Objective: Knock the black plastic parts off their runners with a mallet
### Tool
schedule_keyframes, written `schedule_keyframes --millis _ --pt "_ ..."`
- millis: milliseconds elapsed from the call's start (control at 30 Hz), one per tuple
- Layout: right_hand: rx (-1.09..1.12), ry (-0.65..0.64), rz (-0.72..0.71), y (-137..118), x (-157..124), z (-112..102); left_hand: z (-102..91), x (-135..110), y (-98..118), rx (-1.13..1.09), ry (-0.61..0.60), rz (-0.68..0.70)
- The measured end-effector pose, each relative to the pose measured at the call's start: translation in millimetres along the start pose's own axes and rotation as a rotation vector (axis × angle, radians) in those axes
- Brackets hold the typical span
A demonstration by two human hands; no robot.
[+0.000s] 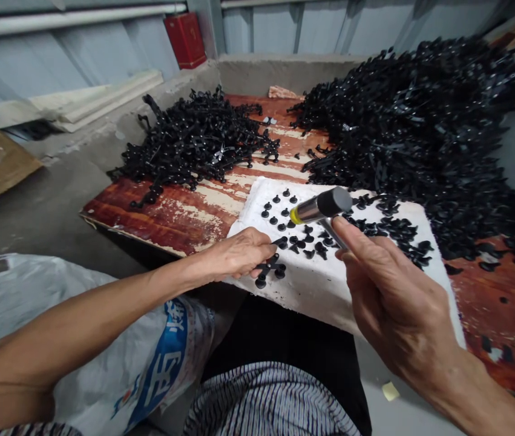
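Left hand beside a black plastic cross piece, right hand gripping a small hammer.
Left hand is half closed, maybe holding the piece, hard to tell. The piece lies nearer it on a white foam block, long axis slanting toward the hammer; right hand is closed on the handle.

Glossy black plastic pieces, rough white foam, chipped red-varnished wood, and a smooth metal hammer.

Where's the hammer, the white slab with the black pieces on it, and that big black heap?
Hammer (319, 206): head view, on its metal head.
White slab (325, 290): head view, on a bare part of its top.
Black heap (425, 133): head view, near its middle.
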State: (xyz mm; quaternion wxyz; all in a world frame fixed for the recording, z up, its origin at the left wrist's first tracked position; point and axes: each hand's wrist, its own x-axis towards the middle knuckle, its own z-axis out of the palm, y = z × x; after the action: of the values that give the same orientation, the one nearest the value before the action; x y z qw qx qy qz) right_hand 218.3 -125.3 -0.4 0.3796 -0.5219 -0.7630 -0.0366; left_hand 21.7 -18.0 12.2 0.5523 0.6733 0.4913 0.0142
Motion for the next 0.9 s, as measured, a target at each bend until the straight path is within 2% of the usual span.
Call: schedule_keyframes --millis 100,167,300,333,400,467,533,600,700,733,833,900 --pt "-0.178 -0.108 -0.033 1 2 4 -0.6 0 -1 0.011 -0.018 0.041" --pt "-0.187 -0.163 -0.033 0 3 3 -1.0 0 -1 -0.005 -0.033 0.065" --pt "-0.053 0.013 0.036 -3 4 -1 -1.0 -2 4 0.008 -0.015 0.023" --pt "-0.083 0.007 0.032 -2 3 -1 -0.9 -3 5 0.015 -0.013 0.009" --pt "-0.171 -0.109 0.001 1 2 1 -0.5 -4 7 0.015 -0.018 0.005" --pt "-0.166 -0.186 -0.001 5 1 3 -0.1 -3 7 0.007 -0.021 0.016" --pt "-0.107 -0.096 0.057 6 0 5 0.1 -2 5 0.001 -0.017 0.010" --pt "-0.117 -0.035 0.048 4 -1 7 -0.2 -1 2 0.005 -0.027 -0.002" --pt "-0.183 -0.160 -0.026 3 3 7 -1.3 1 -5 -0.028 -0.069 0.046" --pt "-0.144 -0.176 -0.010 3 6 6 -1.7 2 -7 -0.036 -0.076 0.070" --pt "0.101 -0.103 0.165 6 15 6 -1.9 1 -6 0.011 -0.095 0.133" --pt "0.297 -0.165 0.285 8 21 7 -0.8 -2 1 0.085 -0.150 0.196"
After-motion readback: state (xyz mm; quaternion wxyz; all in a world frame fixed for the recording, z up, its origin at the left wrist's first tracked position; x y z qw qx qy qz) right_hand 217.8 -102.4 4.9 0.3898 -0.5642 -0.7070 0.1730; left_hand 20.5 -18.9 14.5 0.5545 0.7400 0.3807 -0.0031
